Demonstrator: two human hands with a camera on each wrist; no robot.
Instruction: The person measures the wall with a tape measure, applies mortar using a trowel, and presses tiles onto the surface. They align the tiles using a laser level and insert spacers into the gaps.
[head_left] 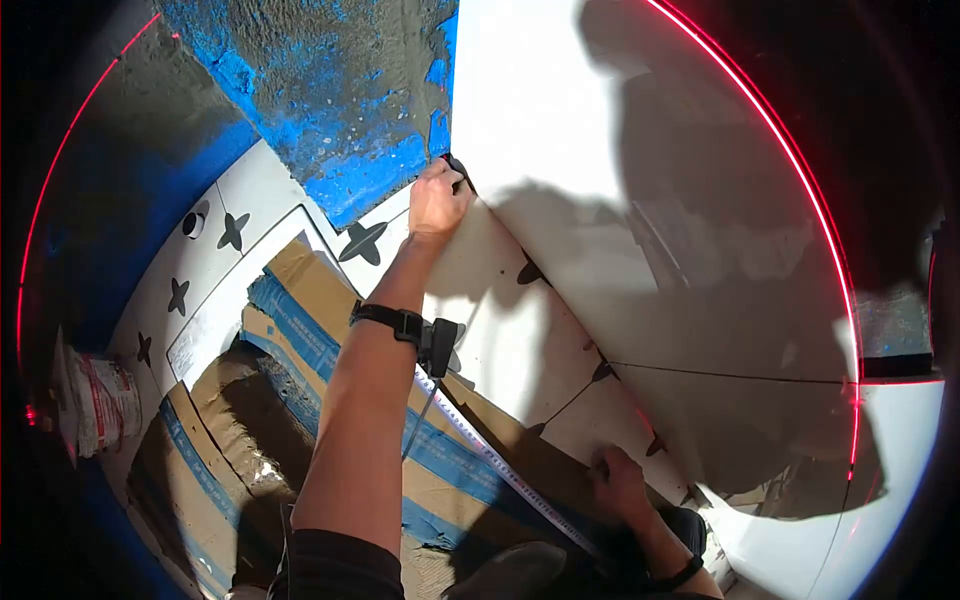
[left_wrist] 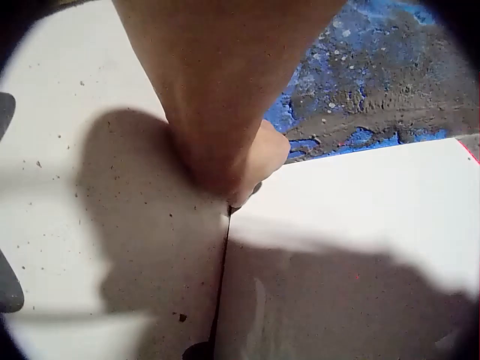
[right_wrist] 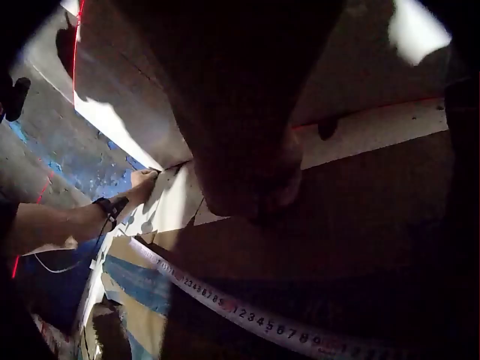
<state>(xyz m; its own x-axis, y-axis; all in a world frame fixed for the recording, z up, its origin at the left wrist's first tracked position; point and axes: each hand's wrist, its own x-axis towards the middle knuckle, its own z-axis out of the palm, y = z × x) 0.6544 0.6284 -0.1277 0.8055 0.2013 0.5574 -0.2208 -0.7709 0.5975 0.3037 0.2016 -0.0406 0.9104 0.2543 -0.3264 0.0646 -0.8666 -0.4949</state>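
Observation:
My left hand [head_left: 438, 200] is at the corner where the white floor tiles [head_left: 480, 265] meet the white wall [head_left: 530, 90] and a blue-and-grey patched surface [head_left: 350, 120]. Its fingers curl round a small dark object [left_wrist: 257, 187], mostly hidden by the hand. My right hand [head_left: 620, 485] is low, in shadow, by the edge of the cardboard [right_wrist: 352, 195]; its fingers bend downward, and whether they hold anything I cannot tell. A white measuring tape [right_wrist: 255, 321] with printed numbers lies stretched across the cardboard, below the right hand in the right wrist view.
Red laser lines [head_left: 760, 110] cross the walls. Dark four-pointed marks [head_left: 362, 242] dot the floor tiles. A white bucket [head_left: 105, 400] with red print stands at left, and a round pipe opening [head_left: 193, 224] shows behind. Blue tape [head_left: 300, 325] stripes the cardboard.

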